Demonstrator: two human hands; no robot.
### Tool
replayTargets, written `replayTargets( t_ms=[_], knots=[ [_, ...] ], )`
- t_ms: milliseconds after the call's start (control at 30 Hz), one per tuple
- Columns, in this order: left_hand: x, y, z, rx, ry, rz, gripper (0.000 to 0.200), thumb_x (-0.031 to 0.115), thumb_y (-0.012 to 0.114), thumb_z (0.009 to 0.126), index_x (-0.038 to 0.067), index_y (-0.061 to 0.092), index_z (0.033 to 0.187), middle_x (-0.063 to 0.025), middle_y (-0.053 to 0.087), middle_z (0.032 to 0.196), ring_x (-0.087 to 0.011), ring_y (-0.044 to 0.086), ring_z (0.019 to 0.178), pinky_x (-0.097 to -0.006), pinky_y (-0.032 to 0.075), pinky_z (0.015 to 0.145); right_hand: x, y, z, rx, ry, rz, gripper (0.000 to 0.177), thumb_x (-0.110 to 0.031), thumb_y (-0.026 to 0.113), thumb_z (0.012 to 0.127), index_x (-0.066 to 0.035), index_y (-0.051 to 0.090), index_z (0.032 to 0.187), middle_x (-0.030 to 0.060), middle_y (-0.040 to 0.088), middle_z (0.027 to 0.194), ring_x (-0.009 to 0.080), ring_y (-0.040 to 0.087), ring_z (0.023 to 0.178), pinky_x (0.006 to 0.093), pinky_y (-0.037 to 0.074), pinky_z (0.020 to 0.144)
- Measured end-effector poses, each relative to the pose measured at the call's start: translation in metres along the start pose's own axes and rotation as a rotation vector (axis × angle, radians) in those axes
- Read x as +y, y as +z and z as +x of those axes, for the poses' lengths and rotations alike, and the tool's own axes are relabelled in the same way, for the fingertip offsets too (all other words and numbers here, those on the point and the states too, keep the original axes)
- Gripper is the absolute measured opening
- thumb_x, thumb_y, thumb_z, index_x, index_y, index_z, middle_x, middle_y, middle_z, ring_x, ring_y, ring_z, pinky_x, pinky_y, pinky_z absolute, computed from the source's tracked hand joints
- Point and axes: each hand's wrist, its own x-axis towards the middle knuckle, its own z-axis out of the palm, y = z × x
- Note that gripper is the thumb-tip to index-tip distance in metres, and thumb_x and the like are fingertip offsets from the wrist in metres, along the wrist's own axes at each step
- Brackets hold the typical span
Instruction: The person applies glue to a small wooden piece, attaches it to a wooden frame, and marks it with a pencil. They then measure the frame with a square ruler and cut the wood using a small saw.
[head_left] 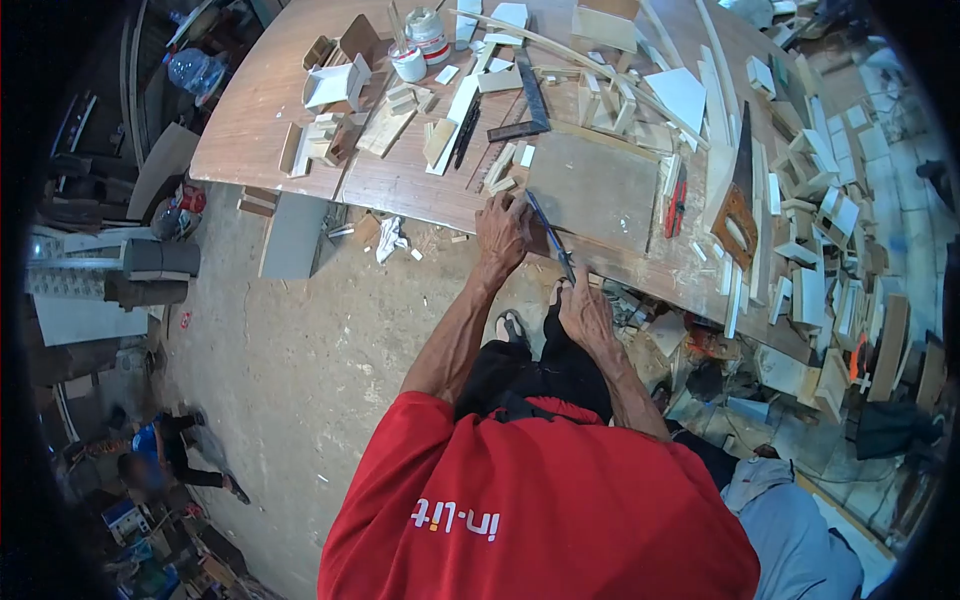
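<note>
My left hand [503, 232] is at the table's front edge, its fingers curled down over something small that they hide. Small pale wood strips [503, 168] lie just beyond its fingertips. My right hand [586, 308] is closed around the dark handle of a slim blue hand tool [546, 226], held below the table edge. The tool's thin blade slants up and left, its tip close beside my left fingers. Right of the blade, a flat grey-brown board [600, 190] lies on the wooden table [430, 205].
A wood-handled saw [737, 225] and a red cutter [676, 203] lie to the right. Farther back are a try square [532, 100], white jars [408, 62] and small wooden assemblies [335, 135]. Offcuts crowd the right side. A person [170, 455] is at lower left.
</note>
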Motion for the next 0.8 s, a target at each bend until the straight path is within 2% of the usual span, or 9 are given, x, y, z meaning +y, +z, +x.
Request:
replayTargets(
  t_ms=[100, 167, 267, 400, 500, 600, 700, 767, 800],
  knots=[
    [0.0, 0.0, 0.002, -0.022, -0.049, -0.046, 0.017, 0.022, 0.059, 0.088, 0.009, 0.063, 0.099, -0.0141, 0.057, 0.101, -0.0331, 0.056, 0.093, -0.0462, 0.043, 0.075, 0.004, -0.004, -0.001, 0.042, -0.128, -0.01, 0.058, -0.014, 0.047, 0.089, -0.007, 0.026, 0.143, 0.031, 0.063, 0.088, 0.05, 0.061, 0.08, 0.0558, 0.047, 0.07],
    [0.001, 0.002, 0.004, -0.015, -0.072, -0.084, 0.018, 0.022, 0.059, 0.088, 0.008, 0.063, 0.1, -0.0152, 0.057, 0.1, -0.0342, 0.057, 0.091, -0.0464, 0.044, 0.074, -0.002, -0.012, -0.002, -0.058, -0.009, -0.017, 0.065, -0.012, 0.047, 0.089, -0.01, 0.02, 0.148, 0.0303, 0.063, 0.099, 0.0492, 0.061, 0.081, 0.0543, 0.048, 0.07],
    [0.004, 0.0, 0.003, 0.066, -0.045, -0.179, 0.017, 0.017, 0.061, 0.085, 0.004, 0.063, 0.097, -0.0182, 0.057, 0.094, -0.0369, 0.058, 0.084, -0.0437, 0.047, 0.071, 0.009, -0.004, -0.001, 0.04, -0.229, -0.055, 0.067, -0.01, 0.048, 0.089, -0.012, 0.02, 0.149, 0.0293, 0.062, 0.105, 0.0471, 0.062, 0.081, 0.0536, 0.048, 0.067],
    [0.005, 0.003, 0.002, 0.088, -0.054, -0.267, 0.016, 0.013, 0.063, 0.083, 0.004, 0.064, 0.096, -0.0178, 0.056, 0.091, -0.037, 0.058, 0.085, -0.043, 0.047, 0.073, 0.019, 0.003, 0.001, 0.047, -0.296, -0.125, 0.069, -0.008, 0.049, 0.088, -0.014, 0.019, 0.15, 0.0281, 0.062, 0.105, 0.0459, 0.063, 0.08, 0.0535, 0.048, 0.066],
    [0.0, 0.007, 0.005, 0.118, -0.014, -0.263, 0.014, 0.011, 0.064, 0.081, 0.003, 0.064, 0.093, -0.0172, 0.056, 0.09, -0.0367, 0.058, 0.084, -0.0429, 0.047, 0.074, 0.009, -0.002, 0.004, 0.038, -0.252, -0.13, 0.071, -0.004, 0.047, 0.086, -0.016, 0.017, 0.15, 0.0259, 0.065, 0.087, 0.0455, 0.062, 0.076, 0.0531, 0.048, 0.067],
    [-0.004, 0.005, 0.004, 0.082, 0.0, -0.235, 0.013, 0.009, 0.066, 0.078, 0.003, 0.065, 0.089, -0.0167, 0.055, 0.089, -0.0364, 0.057, 0.085, -0.043, 0.048, 0.074, 0.006, -0.004, 0.007, -0.051, -0.243, -0.084, 0.074, -0.002, 0.045, 0.085, -0.015, 0.014, 0.151, 0.0274, 0.065, 0.093, 0.0454, 0.063, 0.08, 0.0529, 0.048, 0.068],
    [-0.002, 0.003, 0.009, 0.048, -0.02, -0.268, 0.013, 0.009, 0.066, 0.076, 0.002, 0.066, 0.087, -0.0165, 0.055, 0.088, -0.0363, 0.057, 0.085, -0.0434, 0.048, 0.074, 0.009, 0.007, 0.025, 0.048, -0.368, -0.078, 0.074, -0.002, 0.044, 0.085, -0.014, 0.013, 0.151, 0.0277, 0.065, 0.093, 0.0442, 0.064, 0.082, 0.0513, 0.049, 0.068],
    [-0.001, 0.0, 0.01, 0.04, -0.031, -0.299, 0.013, 0.009, 0.067, 0.075, 0.002, 0.066, 0.087, -0.0165, 0.055, 0.088, -0.0363, 0.057, 0.085, -0.0436, 0.048, 0.074, 0.015, 0.017, 0.032, 0.162, -0.493, 0.018, 0.073, 0.001, 0.041, 0.084, -0.015, 0.017, 0.151, 0.0297, 0.059, 0.111, 0.045, 0.064, 0.08, 0.0515, 0.049, 0.065],
    [-0.001, 0.001, 0.008, 0.047, -0.035, -0.293, 0.013, 0.009, 0.067, 0.075, 0.002, 0.067, 0.086, -0.0167, 0.056, 0.088, -0.0365, 0.057, 0.085, -0.0436, 0.048, 0.074, 0.018, 0.015, 0.025, 0.162, -0.499, 0.017, 0.073, 0.001, 0.041, 0.084, -0.015, 0.017, 0.151, 0.0297, 0.059, 0.111, 0.045, 0.064, 0.08, 0.0515, 0.049, 0.065]
  ],
)
